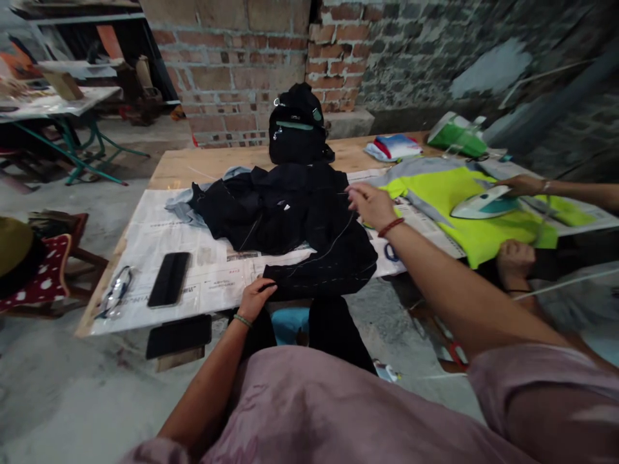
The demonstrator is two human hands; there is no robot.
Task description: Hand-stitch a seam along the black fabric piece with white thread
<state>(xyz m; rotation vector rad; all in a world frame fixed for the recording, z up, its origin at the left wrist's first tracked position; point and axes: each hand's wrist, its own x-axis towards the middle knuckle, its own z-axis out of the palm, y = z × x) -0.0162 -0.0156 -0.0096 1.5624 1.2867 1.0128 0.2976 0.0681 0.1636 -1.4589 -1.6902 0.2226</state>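
Observation:
A black garment (290, 206) lies crumpled over the table, with white basting stitches along the part nearest me. My left hand (256, 298) pinches the near left end of that stitched part between thumb and fingers. Raised over the garment's right side, my right hand (372, 205) has its fingers closed on a white thread (333, 243). The thread curves from these fingers down to the stitched edge. A thin light line shows at the fingertips, too small to tell whether it is a needle. Light blue-grey cloth (181, 206) peeks out under the garment's left side.
A black phone (169, 279) and glasses (116, 291) lie left on the paper-covered table (140, 225). Behind the garment stands a black backpack (296, 129). To the right, another person's hand (525, 185) holds an iron (486, 203) on a yellow-green garment (449, 193). Blue-handled scissors (391, 252) lie between.

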